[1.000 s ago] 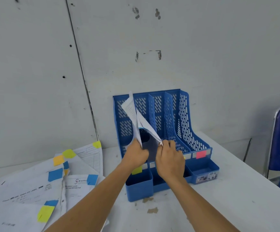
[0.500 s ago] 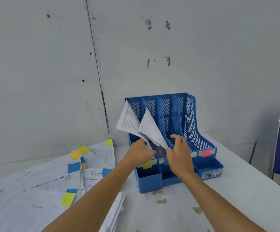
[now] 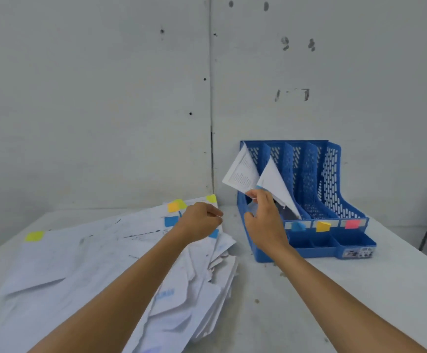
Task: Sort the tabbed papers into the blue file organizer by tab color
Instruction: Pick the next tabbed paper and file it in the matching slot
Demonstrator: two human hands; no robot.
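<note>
1. Between your right hand's (image 3: 266, 220) thumb and forefinger sits the lower edge of two white sheets (image 3: 244, 171); those two fingers pinch the paper, and the other fingers hang loosely curved below
2. Above those fingertips the sheets fan upward and lean left, standing at the left end of the blue file organizer (image 3: 331, 179), which is upright against the wall (image 3: 105, 98)
3. Just right of your right fingers, on the organizer's front rail, a blue label (image 3: 298, 226), a yellow label (image 3: 322, 226) and a pink label (image 3: 352, 223) sit side by side
4. Left of the pinching fingers and apart from the sheets, your left hand (image 3: 199, 222) has its fingers curled toward the palm; you cannot tell whether they catch any paper
5. Under and left of those curled fingers the loose pile of tabbed papers (image 3: 92, 263) spreads on the white table (image 3: 360, 289), with an orange tab (image 3: 173, 207) just beyond your knuckles
</note>
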